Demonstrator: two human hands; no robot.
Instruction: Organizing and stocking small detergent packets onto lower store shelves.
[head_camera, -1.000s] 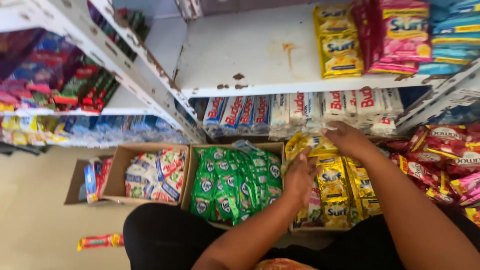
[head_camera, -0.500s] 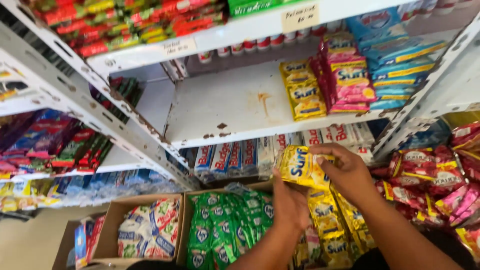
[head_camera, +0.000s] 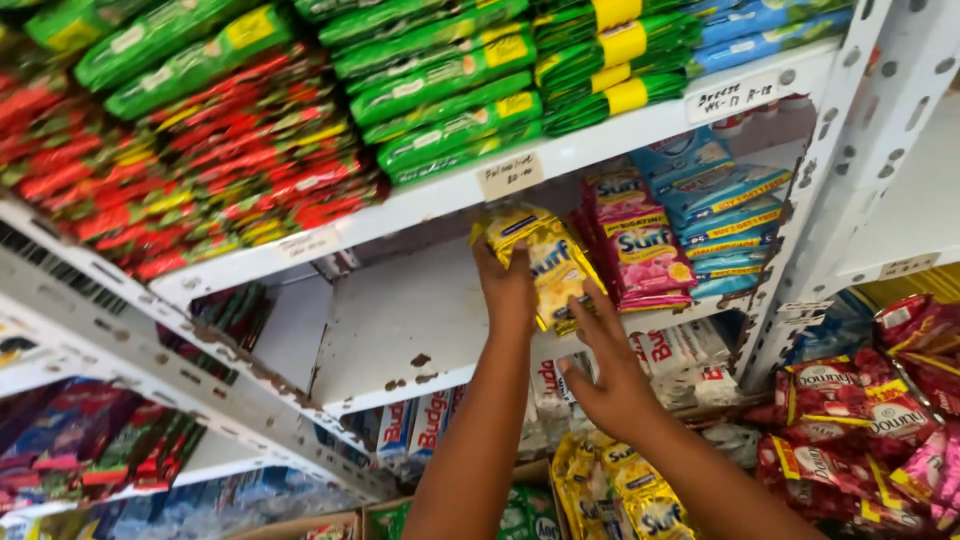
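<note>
My left hand (head_camera: 507, 287) is raised to the white metal shelf (head_camera: 400, 330) and grips a stack of yellow sachet packets (head_camera: 545, 262) at its left side. The packets rest tilted against a row of pink sachet packets (head_camera: 640, 250). Just below and to the right, my right hand (head_camera: 610, 375) has its fingers spread, fingertips touching the lower edge of the yellow packets. More yellow packets (head_camera: 610, 490) lie in a box at the bottom, between my forearms.
Blue packets (head_camera: 715, 215) stand right of the pink ones. Green packets (head_camera: 440, 90) and red packets (head_camera: 200, 170) fill the shelf above. Red pouches (head_camera: 860, 420) hang at right behind a perforated upright (head_camera: 820, 200). White packets (head_camera: 670, 350) line the lower shelf.
Both hands rose from the box on the floor to the shelf, carrying yellow packets. The packets now sit on the shelf beside the pink ones, and the view tilted upward.
</note>
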